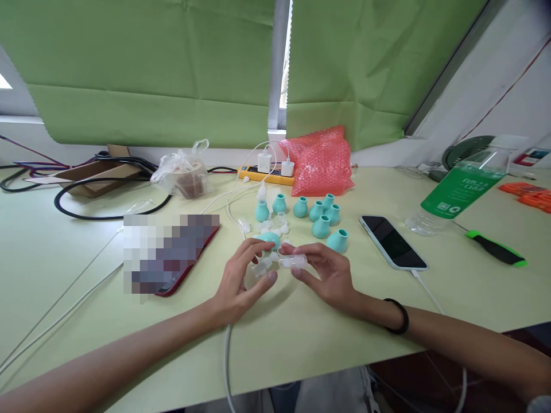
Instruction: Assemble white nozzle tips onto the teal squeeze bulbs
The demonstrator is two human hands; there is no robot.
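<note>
My left hand [241, 275] pinches a small clear plastic piece [263, 267] between thumb and fingers. My right hand [325, 272] grips a clear plastic tube [295, 262] that meets that piece end to end. Both hands hover just above the pale table [301, 332]. Right behind my fingers lies a teal rubber bulb [269, 237] on its side. Several more teal bulbs [321, 226] stand upright farther back, with small clear parts [278, 226] scattered among them.
A red-cased phone [181, 258] lies to the left, a white phone [392, 241] on a cable to the right. A green-labelled bottle [460, 189] lies on its side. Pink bubble wrap [321, 160], a power strip [269, 172], a plastic bag [183, 172], black cables and a green-handled tool [497, 249] sit around.
</note>
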